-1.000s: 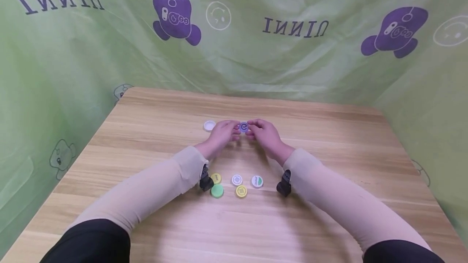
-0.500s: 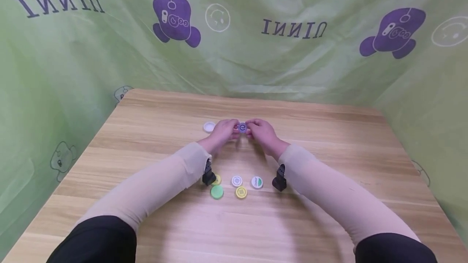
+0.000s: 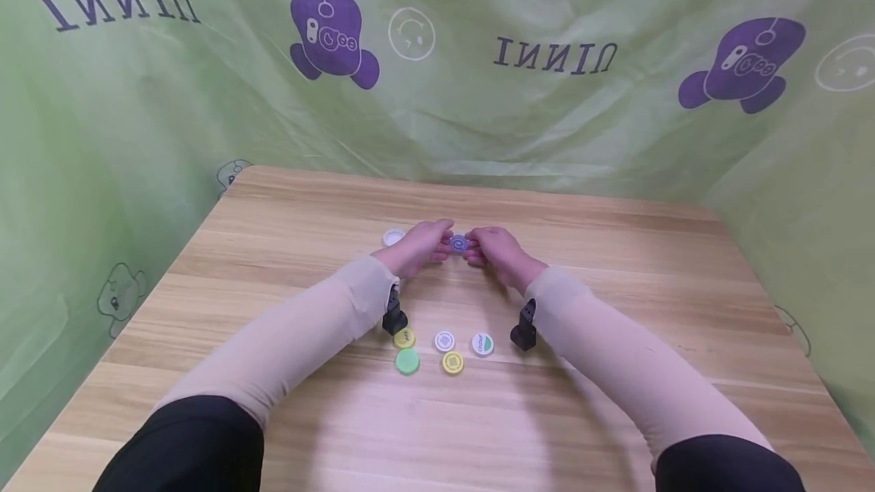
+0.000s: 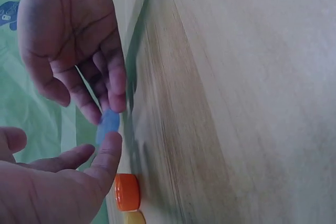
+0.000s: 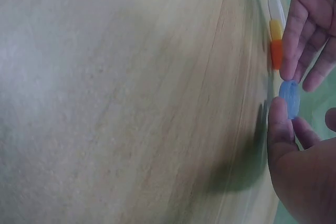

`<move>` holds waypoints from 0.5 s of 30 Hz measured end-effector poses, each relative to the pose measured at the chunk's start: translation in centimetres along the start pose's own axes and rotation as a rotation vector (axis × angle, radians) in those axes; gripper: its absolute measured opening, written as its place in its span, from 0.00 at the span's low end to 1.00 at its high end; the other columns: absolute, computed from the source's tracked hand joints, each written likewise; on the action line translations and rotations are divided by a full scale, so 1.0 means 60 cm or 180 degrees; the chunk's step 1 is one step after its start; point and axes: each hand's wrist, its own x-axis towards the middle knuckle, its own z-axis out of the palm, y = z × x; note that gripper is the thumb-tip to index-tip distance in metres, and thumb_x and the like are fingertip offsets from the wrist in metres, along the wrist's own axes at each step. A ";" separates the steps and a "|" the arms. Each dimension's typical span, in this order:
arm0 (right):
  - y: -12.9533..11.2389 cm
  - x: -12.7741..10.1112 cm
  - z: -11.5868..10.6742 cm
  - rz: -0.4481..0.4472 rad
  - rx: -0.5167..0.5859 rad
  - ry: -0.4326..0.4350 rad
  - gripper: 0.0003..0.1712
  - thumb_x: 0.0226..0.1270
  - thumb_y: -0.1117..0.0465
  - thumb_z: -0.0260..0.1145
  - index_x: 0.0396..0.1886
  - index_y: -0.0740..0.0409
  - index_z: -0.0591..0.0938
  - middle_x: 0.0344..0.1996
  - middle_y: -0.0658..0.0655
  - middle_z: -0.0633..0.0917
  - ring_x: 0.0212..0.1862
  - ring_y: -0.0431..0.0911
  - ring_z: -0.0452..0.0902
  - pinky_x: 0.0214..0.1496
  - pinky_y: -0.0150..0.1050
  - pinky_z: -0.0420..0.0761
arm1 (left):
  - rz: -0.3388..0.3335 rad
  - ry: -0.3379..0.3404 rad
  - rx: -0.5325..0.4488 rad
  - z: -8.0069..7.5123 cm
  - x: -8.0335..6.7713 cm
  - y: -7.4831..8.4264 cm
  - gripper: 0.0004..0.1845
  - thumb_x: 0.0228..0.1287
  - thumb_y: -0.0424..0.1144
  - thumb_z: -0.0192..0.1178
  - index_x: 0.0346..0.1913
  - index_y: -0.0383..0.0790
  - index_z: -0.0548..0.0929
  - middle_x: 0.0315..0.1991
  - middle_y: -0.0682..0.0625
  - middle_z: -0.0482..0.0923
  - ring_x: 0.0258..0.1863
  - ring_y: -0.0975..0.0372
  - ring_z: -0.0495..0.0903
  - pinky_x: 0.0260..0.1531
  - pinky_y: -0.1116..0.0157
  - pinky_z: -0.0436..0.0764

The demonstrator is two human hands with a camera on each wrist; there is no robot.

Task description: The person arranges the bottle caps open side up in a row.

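A blue bottle cap with a dark mark on its top is held up between my two hands, beyond the middle of the table. My left hand pinches its left side with the fingertips. From the right, my right hand grips the opposite edge between thumb and finger. The right wrist view shows the ridged side of the blue cap between both sets of fingertips. Close to the left hand lie a white cap, an orange cap and a yellow cap; the head view hides the last two behind that hand.
Nearer on the wooden table lie a yellow cap, a green cap, a white cap, another yellow cap and a white-and-green cap. A green printed curtain hangs behind and at the sides.
The blue cap has come slightly nearer, and its mark looks turned. My left hand now covers more of the white cap, while its wrist strap has moved off the near yellow cap.
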 end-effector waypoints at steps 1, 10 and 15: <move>0.001 0.002 -0.001 0.0013 -0.0008 -0.0013 0.20 0.76 0.62 0.47 0.57 0.72 0.73 0.43 0.62 0.79 0.33 0.42 0.77 0.47 0.35 0.82 | -0.0011 -0.0010 0.0023 0.000 -0.001 0.001 0.29 0.77 0.46 0.42 0.67 0.24 0.62 0.64 0.34 0.66 0.61 0.47 0.70 0.62 0.58 0.71; 0.002 0.016 -0.004 0.0133 -0.0089 -0.0044 0.19 0.73 0.63 0.49 0.55 0.71 0.75 0.39 0.59 0.79 0.31 0.41 0.78 0.42 0.32 0.83 | -0.0051 -0.0044 0.0109 0.005 -0.006 0.001 0.28 0.76 0.44 0.44 0.68 0.27 0.60 0.63 0.36 0.65 0.63 0.49 0.68 0.64 0.58 0.69; 0.004 0.022 -0.005 0.0128 -0.0138 -0.0100 0.19 0.73 0.64 0.50 0.55 0.73 0.74 0.38 0.58 0.79 0.31 0.40 0.78 0.40 0.31 0.83 | -0.0067 -0.0099 0.0100 0.004 -0.005 -0.002 0.28 0.76 0.45 0.43 0.70 0.28 0.59 0.65 0.36 0.63 0.66 0.48 0.65 0.66 0.57 0.65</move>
